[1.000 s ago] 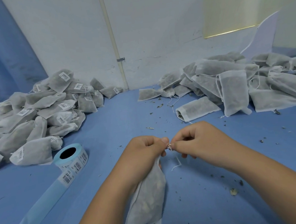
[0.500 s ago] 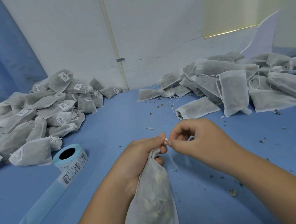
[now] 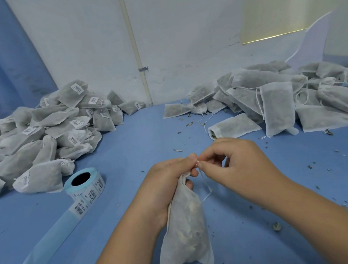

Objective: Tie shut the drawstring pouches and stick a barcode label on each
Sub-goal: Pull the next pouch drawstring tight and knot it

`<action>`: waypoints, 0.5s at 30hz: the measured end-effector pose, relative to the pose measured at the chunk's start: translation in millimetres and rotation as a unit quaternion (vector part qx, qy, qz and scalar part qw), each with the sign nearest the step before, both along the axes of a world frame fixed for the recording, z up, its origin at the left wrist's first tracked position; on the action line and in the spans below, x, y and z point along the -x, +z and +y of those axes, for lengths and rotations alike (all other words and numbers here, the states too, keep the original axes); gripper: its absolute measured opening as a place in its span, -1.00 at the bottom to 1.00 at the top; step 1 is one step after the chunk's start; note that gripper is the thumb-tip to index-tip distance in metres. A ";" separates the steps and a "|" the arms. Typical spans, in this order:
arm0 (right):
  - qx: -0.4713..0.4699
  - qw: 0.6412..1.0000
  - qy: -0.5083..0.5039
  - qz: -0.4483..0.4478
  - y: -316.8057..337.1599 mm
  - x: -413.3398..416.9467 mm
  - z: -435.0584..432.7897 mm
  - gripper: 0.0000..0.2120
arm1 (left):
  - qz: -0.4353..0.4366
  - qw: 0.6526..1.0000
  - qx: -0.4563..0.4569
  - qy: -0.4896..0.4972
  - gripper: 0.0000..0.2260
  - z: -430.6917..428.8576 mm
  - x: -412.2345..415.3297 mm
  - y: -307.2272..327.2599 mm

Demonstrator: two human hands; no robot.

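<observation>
The pouch (image 3: 186, 234), filled with pale dried bits showing through its cloth, hung over the blue table (image 3: 129, 155). The left hand (image 3: 168, 181) gripped its gathered neck; the right hand (image 3: 233, 162) pinched the drawstring (image 3: 207, 188) just beside the left thumb. A label roll (image 3: 86, 183) lay to the left, near the labelled pile (image 3: 45, 128). The unlabelled pile (image 3: 280, 99) sat well apart at the right, with loose crumbs (image 3: 190, 123) scattered before it.

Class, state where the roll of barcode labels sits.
In the head view, the roll of barcode labels sits on the blue table, left of the left hand, beside the pile of labelled pouches.
</observation>
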State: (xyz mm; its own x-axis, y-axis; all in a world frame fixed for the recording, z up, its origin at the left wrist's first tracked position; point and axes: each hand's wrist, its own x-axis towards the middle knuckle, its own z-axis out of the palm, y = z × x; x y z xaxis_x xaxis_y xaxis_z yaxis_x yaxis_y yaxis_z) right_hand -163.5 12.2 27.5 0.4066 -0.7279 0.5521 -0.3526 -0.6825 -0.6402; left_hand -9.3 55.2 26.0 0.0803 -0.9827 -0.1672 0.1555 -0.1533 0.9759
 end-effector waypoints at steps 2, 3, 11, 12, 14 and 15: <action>-0.011 1.000 -0.007 0.017 -0.2 0.8 -0.3 -0.90 | -0.033 0.999 0.016 0.013 -0.73 0.3 0.5 -0.7; -0.017 0.999 -0.010 0.030 0.1 1.6 -0.2 -0.88 | -0.049 0.998 0.022 0.019 -0.74 0.4 0.5 -1.1; -0.277 0.941 0.066 -0.183 12.3 12.9 -9.6 -0.88 | -0.091 0.994 0.051 0.031 -0.81 1.4 -5.0 2.2; -0.307 0.920 0.097 -0.224 12.8 13.3 -10.1 -0.91 | -0.094 0.994 0.056 0.019 -0.81 1.8 -4.7 2.9; -0.351 0.875 0.158 -0.294 12.3 11.4 -9.3 -0.93 | -0.100 0.993 0.068 -0.012 -0.79 2.6 -2.5 3.5; -0.369 0.851 0.185 -0.325 11.7 9.6 -8.2 -0.93 | -0.100 0.992 0.073 -0.028 -0.79 2.9 -0.9 3.4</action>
State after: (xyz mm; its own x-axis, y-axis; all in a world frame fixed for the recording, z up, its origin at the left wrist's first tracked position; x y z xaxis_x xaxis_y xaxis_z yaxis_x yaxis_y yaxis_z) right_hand -173.2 4.1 39.2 0.4659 -0.8627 0.1966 0.3913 0.0016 -0.9203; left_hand -8.3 58.1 29.5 0.0424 -0.9991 -0.0097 -0.0476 -0.0117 0.9988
